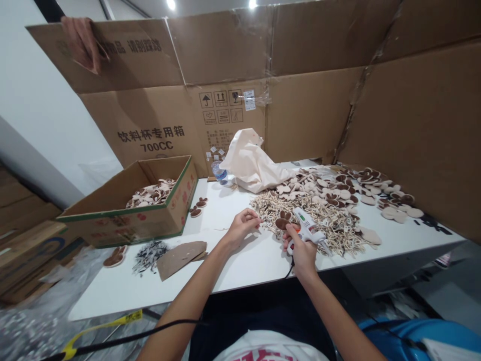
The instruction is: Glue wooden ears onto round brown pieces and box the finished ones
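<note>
My right hand (302,250) grips a white glue gun (308,226) and also pinches a brown bunny-shaped felt piece (282,220) at its fingertips. To the left, my left hand (242,228) has its fingers pressed together over the white table (240,268); what they hold is too small to make out. Beside both hands lies a big pile of short beige cord pieces (338,225). Behind that pile, brown and cream felt pieces (311,185) are heaped toward the right.
An open cardboard box (150,220) with felt pieces stands at the left. Near it lie black-grey scraps (148,255) and a cardboard piece (180,258). A cream cloth bag (250,160) and a bottle (220,173) stand before tall cardboard walls (308,115). Another person's hand (84,42) hangs over the top left.
</note>
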{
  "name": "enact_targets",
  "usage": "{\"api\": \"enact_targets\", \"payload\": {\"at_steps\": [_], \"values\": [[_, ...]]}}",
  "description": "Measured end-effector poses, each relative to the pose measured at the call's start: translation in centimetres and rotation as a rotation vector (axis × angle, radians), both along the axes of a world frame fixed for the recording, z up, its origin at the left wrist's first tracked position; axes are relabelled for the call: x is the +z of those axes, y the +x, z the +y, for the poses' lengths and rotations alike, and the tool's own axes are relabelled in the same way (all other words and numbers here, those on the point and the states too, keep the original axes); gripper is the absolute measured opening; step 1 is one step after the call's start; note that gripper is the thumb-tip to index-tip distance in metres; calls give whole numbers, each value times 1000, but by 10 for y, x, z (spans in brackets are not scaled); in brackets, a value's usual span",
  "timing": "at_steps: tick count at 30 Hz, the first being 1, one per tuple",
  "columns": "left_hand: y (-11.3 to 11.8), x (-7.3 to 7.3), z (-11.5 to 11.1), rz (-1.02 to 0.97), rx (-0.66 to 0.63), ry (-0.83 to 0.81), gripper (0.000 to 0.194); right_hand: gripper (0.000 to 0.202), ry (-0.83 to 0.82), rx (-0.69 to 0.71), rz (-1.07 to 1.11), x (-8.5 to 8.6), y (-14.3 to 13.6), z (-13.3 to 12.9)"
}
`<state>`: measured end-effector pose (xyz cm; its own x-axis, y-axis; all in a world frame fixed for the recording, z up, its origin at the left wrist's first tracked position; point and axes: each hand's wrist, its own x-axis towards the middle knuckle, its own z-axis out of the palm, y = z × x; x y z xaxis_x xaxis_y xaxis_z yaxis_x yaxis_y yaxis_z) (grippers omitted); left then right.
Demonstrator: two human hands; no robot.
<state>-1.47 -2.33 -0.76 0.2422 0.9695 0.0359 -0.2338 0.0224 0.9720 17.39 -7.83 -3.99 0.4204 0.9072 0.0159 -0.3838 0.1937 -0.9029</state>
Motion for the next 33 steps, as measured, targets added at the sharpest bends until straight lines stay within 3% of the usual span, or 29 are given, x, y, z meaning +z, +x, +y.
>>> {"api": "enact_targets", "payload": {"at_steps": [5,16,23,29,33], "values": [[-3,-3,3,3,29,2,49,45,-3,2,1,2,-1,0],[-1,-1,3,89,126,28,42,46,-21,8,9,1,0,-1],[-1,2,1,91,96,-5,47,44,-20,25,7,4,1,-2],[-1,0,-1,62,-16,1,54,47,-20,15,5,5,0,-2],[0,1,-2,42,-8,-14,55,50,-21,24,4,6,0,-3]]}}
